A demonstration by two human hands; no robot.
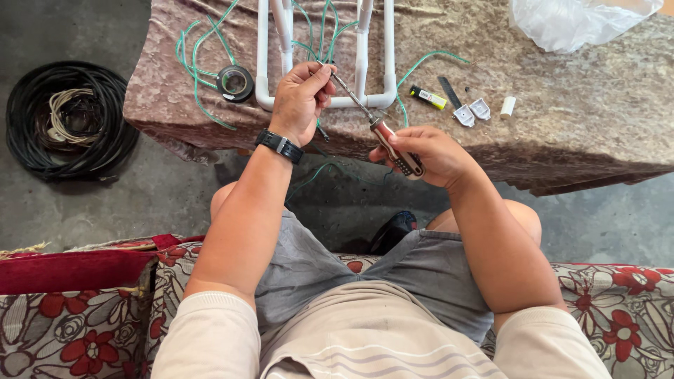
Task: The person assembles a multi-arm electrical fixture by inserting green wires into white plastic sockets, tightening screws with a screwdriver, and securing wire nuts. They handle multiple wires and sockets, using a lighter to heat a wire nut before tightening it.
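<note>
My right hand [428,154] grips the red and grey handle of a screwdriver [393,146], its metal shaft slanting up and to the left. My left hand [302,98] is closed around the shaft's tip and something small that I cannot make out, just in front of a white pipe frame [330,102]. A black watch sits on my left wrist. Green wires [203,63] run across the mottled brown table [576,112], and one trails down below my hands.
A roll of black tape [235,83] lies left of the frame. A small yellow and black tool [428,97], white clips [472,112] and a white cap [507,107] lie to the right. A clear plastic bag [576,21] sits far right. Coiled black cable [67,119] rests on the floor.
</note>
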